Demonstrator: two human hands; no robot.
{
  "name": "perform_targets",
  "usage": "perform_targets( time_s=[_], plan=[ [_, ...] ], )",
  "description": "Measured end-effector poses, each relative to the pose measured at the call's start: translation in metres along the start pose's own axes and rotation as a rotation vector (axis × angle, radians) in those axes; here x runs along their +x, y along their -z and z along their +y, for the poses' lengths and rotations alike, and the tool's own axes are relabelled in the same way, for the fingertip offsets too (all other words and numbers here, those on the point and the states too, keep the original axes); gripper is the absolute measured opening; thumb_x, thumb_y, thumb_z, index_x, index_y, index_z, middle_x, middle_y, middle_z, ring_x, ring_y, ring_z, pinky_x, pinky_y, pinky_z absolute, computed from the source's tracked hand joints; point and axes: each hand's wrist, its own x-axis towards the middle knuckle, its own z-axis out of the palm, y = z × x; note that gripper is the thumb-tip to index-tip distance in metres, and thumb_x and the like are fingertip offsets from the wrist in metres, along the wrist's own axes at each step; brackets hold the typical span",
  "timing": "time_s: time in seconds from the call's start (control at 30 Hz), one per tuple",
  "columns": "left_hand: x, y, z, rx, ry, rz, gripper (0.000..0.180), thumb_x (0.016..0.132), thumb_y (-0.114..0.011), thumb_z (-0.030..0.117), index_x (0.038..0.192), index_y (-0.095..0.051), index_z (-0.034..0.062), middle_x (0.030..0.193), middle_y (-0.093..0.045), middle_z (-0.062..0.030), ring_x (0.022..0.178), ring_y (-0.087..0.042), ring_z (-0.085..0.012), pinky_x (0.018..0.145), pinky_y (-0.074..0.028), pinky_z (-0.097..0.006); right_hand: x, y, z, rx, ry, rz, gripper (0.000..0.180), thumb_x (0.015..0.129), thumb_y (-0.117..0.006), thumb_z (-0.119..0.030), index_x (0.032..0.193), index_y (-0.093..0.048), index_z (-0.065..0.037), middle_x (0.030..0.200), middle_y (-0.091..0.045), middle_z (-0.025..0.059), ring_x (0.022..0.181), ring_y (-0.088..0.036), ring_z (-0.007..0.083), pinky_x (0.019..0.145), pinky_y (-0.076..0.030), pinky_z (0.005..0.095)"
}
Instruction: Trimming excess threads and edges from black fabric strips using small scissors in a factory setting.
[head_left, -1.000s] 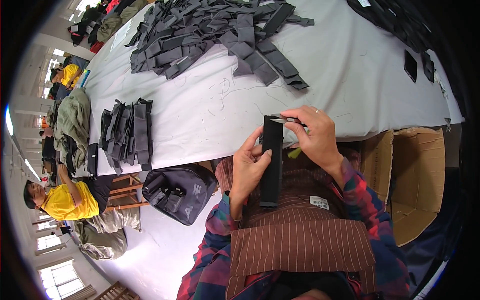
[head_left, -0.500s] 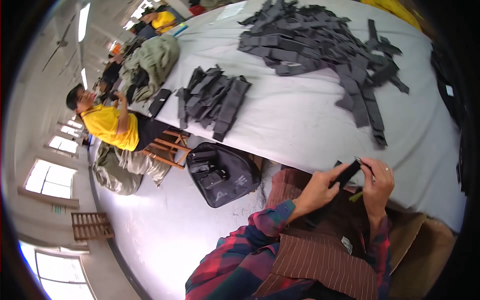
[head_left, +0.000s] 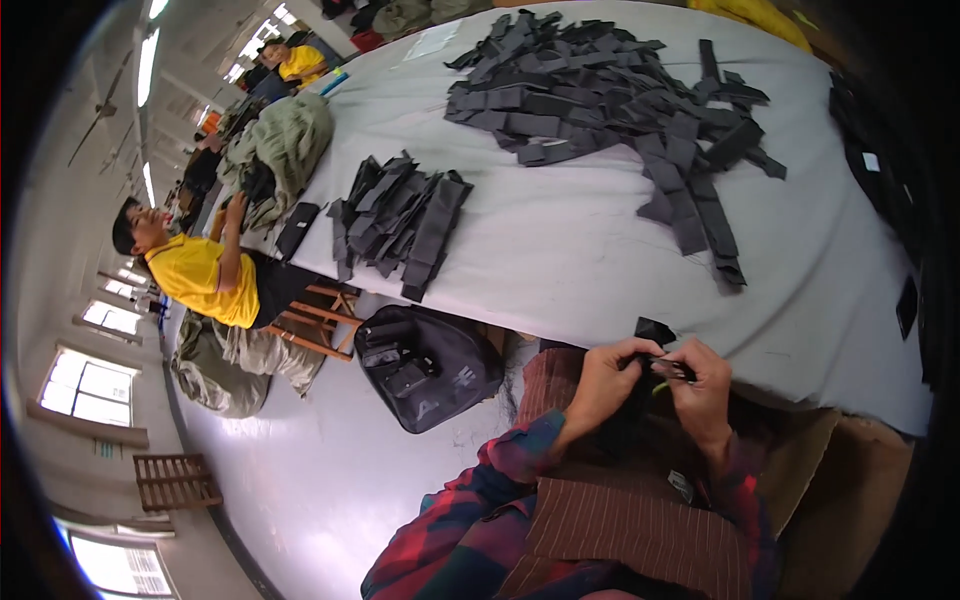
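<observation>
Black fabric strip (head_left: pixel 652 345), long axis hidden, is gripped by left hand (head_left: pixel 603 382) and right hand (head_left: pixel 703 388).

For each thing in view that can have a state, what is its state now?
Left hand: closed on the black strip.
Right hand: pinching the same strip, with a small tool against it.
Black strip: held in both hands at the table edge, mostly hidden.
Big strip pile: loose, scattered on the table.
Small strip stack: laid roughly together near the table edge.
Black bag: on the floor, lying on its side.
Cardboard box: open.
</observation>
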Motion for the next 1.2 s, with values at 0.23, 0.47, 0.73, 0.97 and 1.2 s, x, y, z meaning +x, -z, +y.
perform_targets(
  time_s=[0.23, 0.47, 0.73, 0.97, 1.2],
  plan=[
    [0.007, -0.002, 0.023, -0.612, 0.438, -0.065, 0.026, 0.090, -0.059, 0.006, 0.116, -0.059, 0.0021, 0.081, -0.059, 0.0048, 0.066, -0.051, -0.0019, 0.060, -0.041, -0.016, -0.009, -0.004, -0.006, -0.266, 0.279, 0.113, 0.024, 0.059, -0.063, 0.003, 0.077, -0.062, -0.012, 0.063, -0.049, 0.0050, 0.055, -0.046, 0.0263, 0.052, -0.031, 0.0374],
    [0.019, 0.003, 0.036, -0.430, 0.254, 0.006, 0.032, 0.089, -0.063, 0.003, 0.119, -0.055, -0.0002, 0.101, -0.065, -0.0050, 0.084, -0.059, -0.0056, 0.068, -0.047, -0.017, -0.008, -0.003, -0.010, 0.236, -0.161, 0.127, 0.012, 0.072, -0.071, 0.003, 0.080, -0.063, -0.001, 0.068, -0.056, 0.0069, 0.059, -0.051, 0.0144, 0.054, -0.039, 0.0260],
    [0.021, 0.005, 0.040, -0.399, 0.195, 0.051, 0.031, 0.088, -0.062, -0.002, 0.118, -0.054, -0.0042, 0.109, -0.063, -0.0101, 0.095, -0.060, -0.0117, 0.084, -0.049, -0.023, 0.001, 0.029, -0.009, -0.095, -0.086, 0.107, 0.024, 0.075, -0.075, -0.017, 0.095, -0.065, -0.009, 0.079, -0.062, 0.0026, 0.068, -0.056, 0.0180, 0.062, -0.040, 0.0307],
    [0.019, 0.006, 0.033, -0.375, 0.135, 0.033, 0.032, 0.087, -0.063, -0.003, 0.118, -0.055, -0.0044, 0.110, -0.062, -0.0091, 0.096, -0.058, -0.0104, 0.085, -0.048, -0.023, -0.004, 0.028, -0.011, -0.388, 0.147, -0.059, 0.020, 0.073, -0.073, -0.021, 0.091, -0.067, -0.017, 0.072, -0.056, -0.0009, 0.066, -0.052, 0.0193, 0.062, -0.033, 0.0344],
    [0.018, 0.004, 0.036, -0.295, 0.108, -0.005, 0.033, 0.087, -0.062, -0.005, 0.119, -0.054, -0.0047, 0.112, -0.061, -0.0098, 0.099, -0.057, -0.0110, 0.087, -0.047, -0.023, -0.003, 0.026, -0.012, -0.401, 0.205, -0.059, 0.019, 0.072, -0.075, -0.018, 0.090, -0.069, -0.013, 0.067, -0.054, 0.0007, 0.060, -0.046, 0.0206, 0.062, -0.032, 0.0330]
  ],
)
